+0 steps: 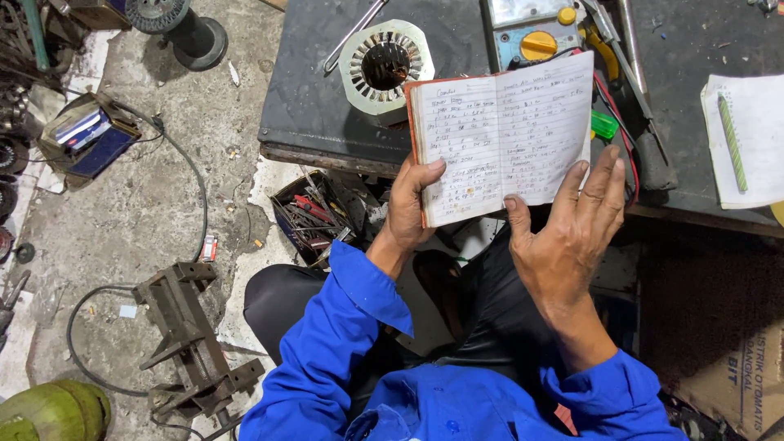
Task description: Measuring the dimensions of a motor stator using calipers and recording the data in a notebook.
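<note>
An open notebook (498,135) with an orange cover and handwritten lined pages is held up over the edge of a dark workbench (327,106). My left hand (408,208) grips its lower left corner, thumb on the page. My right hand (576,229) rests against the lower right page, fingers spread and pointing up. Both arms wear blue sleeves. Behind the notebook on the bench stands a round metal motor stator (384,69) with slotted core.
A yellow-dialled multimeter (531,37), pliers and a screwdriver (645,106) lie on the bench, with a white pad and green pencil (732,143) at right. Below: a box of tools (314,216), a metal frame (192,335), cables, a green gas cylinder (53,412).
</note>
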